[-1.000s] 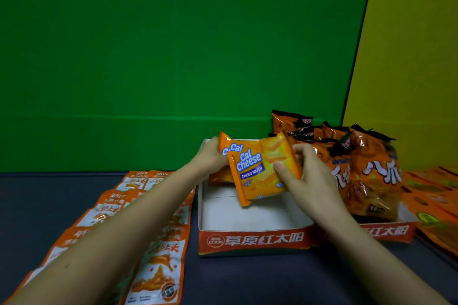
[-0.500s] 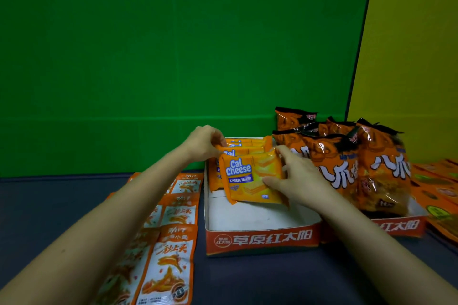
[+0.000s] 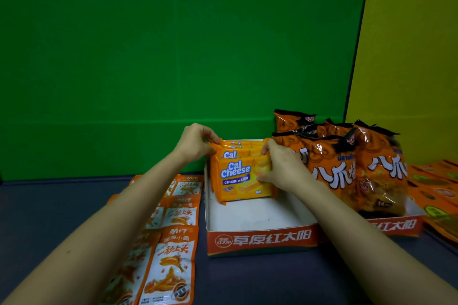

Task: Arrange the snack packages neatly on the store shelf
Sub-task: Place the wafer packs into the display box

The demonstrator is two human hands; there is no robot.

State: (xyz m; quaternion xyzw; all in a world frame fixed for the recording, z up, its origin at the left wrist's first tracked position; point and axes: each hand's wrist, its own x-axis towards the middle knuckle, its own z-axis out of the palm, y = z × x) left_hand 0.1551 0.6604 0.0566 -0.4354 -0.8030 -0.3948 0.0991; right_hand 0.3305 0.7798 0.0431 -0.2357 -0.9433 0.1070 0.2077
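Dark shelf: centre tray, right tray, orange sachets left, flat packs right.

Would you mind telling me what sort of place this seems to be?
Probably a staged shop-shelf set-up, not a real store: Cal Cheese wafer packs stand in a branded cardboard display tray, orange snack bags stand beside them, and a plain green panel and yellow panel form the backdrop.

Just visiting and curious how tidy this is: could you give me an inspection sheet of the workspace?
Surface: dark grey tabletop.
Job's things: Cal Cheese wafer packs upright at the white tray's back; chip bags upright in the neighbouring tray; flat orange pouches lying left; flat packets right.
Clutter: nothing seen.
Grips: left hand pinches the packs' left end; right hand holds their right end.
Cables: nothing seen.
Surroundings: green backdrop, yellow panel.
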